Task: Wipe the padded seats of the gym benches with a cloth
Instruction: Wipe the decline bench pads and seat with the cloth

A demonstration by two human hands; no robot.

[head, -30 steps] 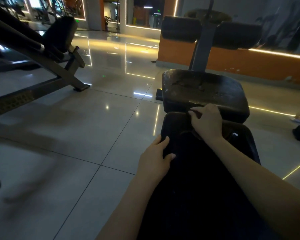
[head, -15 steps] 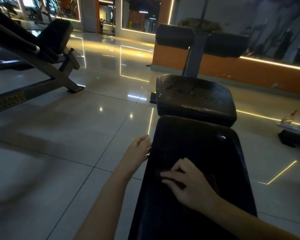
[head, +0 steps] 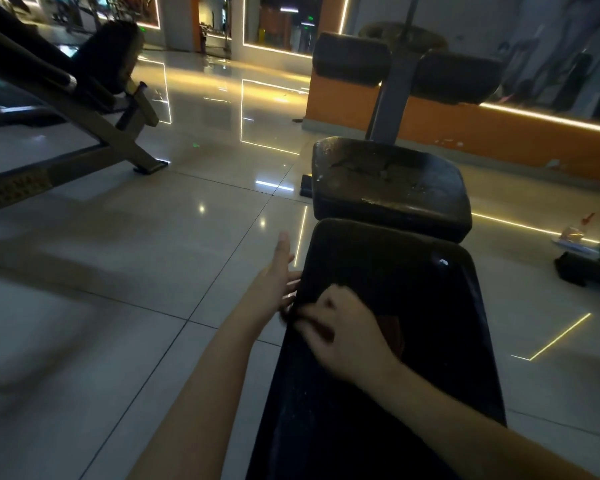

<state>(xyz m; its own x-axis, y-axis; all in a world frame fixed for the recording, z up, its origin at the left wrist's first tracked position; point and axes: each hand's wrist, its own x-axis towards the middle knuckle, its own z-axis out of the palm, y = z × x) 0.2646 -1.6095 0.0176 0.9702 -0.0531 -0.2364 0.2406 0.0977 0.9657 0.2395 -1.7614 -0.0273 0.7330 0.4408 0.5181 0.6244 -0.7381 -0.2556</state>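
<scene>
right hand [head: 343,334] down on long bench pad [head: 430,358] near its left edge, over dark cloth [head: 391,329], barely visible. fingers blurred; grip cannot be told. left hand [head: 274,289] unclenched, fingers straight, touching pad's left edge. worn seat pad [head: 388,181] just beyond.

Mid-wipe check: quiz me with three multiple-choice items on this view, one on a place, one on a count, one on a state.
1. Where is the left hand? A on the floor; B at the long pad's left edge; C behind the back.
2. How many roller pads sit on the post? A one; B two; C four.
3. The small seat pad's surface is: A cracked; B smooth; C towel-covered.
Key: B, straight fingers meet that edge; B, one each side; A, cracks cross its top.
</scene>
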